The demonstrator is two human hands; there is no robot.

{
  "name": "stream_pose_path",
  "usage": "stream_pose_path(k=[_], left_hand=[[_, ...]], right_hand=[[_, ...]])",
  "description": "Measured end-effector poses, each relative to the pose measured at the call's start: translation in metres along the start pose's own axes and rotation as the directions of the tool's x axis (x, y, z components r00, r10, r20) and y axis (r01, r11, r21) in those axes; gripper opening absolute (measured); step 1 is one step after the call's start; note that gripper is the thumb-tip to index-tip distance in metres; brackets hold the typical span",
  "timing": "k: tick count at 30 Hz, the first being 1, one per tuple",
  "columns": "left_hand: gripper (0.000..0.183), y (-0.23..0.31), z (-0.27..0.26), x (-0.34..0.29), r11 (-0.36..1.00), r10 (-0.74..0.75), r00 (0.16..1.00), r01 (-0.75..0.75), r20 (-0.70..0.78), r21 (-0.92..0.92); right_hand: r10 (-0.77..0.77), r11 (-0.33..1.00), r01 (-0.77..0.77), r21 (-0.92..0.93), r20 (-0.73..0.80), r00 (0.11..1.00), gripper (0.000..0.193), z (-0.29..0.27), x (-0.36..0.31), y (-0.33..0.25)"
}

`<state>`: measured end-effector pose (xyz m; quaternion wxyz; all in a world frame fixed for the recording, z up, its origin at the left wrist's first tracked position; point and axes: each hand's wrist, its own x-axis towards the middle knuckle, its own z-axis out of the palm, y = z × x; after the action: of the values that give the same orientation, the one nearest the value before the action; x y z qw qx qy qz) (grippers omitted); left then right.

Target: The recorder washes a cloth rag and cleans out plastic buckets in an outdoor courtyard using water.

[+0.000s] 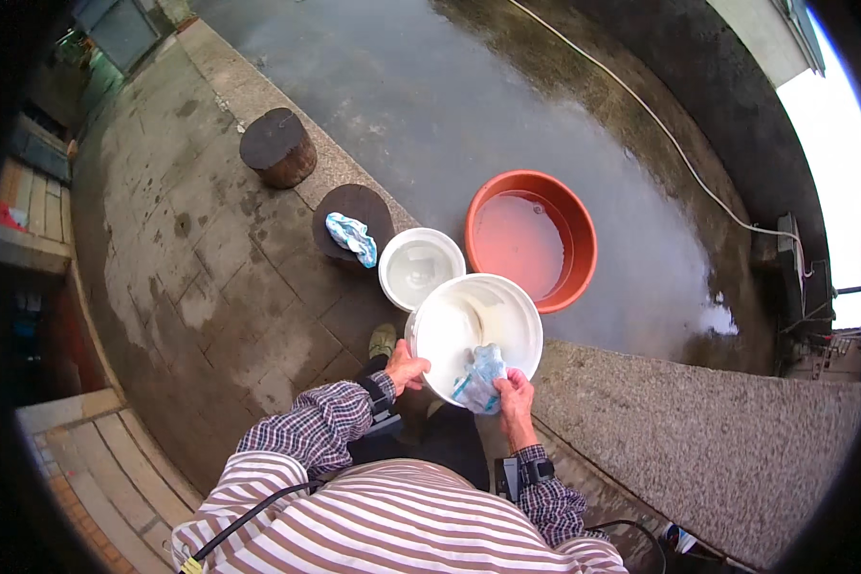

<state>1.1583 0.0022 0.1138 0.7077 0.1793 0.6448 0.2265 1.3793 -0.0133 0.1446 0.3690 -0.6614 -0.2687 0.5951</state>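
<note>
Outdoors, a wet grey yard (383,96) spreads across the upper middle, with a paved walkway (182,287) to its left and a speckled stone ledge (708,450) at its lower right. The largest vessel is a round orange-brown basin (584,244), standing upright with cloudy liquid inside. Nearer the person, just below the basin in the view, is a large white bucket (440,335), its round mouth facing up toward the head; how far its long axis leans is hard to judge from above. Two dark stumps stand upright on the left: the nearer stump (359,206) beside the containers, the farther stump (277,139) apart from it, up and to the left. Between the nearer stump and the basin sits a smaller white bucket (385,268), mouth up, holding clear liquid.

A wet, pale blue-white cloth (483,373) lies bunched at the near right part of the large bucket's mouth, its long axis running roughly from the bucket's inside toward the person, lower end at the rim. Another blue-and-white cloth (351,237) rests crumpled on the nearer stump, stretched slantwise toward the smaller bucket. Smallest are the hands: the left hand (408,366) is curled on the large bucket's left rim, while the right hand (517,402) closes thumb and fingers on the wet cloth.
</note>
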Motion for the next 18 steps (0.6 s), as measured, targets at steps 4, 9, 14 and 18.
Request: stream_pose_path(k=[4, 9, 14, 18], left_hand=[[0.058, 0.035, -0.019, 0.031, 0.997, -0.018, 0.999, 0.021, -0.039, 0.071], [0.056, 0.060, -0.042, 0.053, 0.996, 0.041, 0.997, -0.036, -0.063, 0.082], [0.051, 0.076, -0.048, 0.054, 0.998, -0.014, 0.993, 0.022, -0.120, 0.065], [0.050, 0.082, -0.072, 0.052, 0.997, -0.014, 0.980, 0.029, -0.197, 0.071]], right_hand=[[-0.028, 0.998, 0.029, 0.058, -0.031, 0.999, 0.018, 0.028, 0.019, -0.024], [-0.042, 0.979, 0.049, 0.196, -0.036, 0.998, 0.017, 0.043, 0.038, -0.057], [-0.137, 0.918, 0.130, 0.373, -0.008, 0.991, 0.014, 0.026, 0.067, -0.093], [-0.191, 0.845, 0.189, 0.500, -0.048, 0.980, 0.016, 0.004, 0.092, -0.115]])
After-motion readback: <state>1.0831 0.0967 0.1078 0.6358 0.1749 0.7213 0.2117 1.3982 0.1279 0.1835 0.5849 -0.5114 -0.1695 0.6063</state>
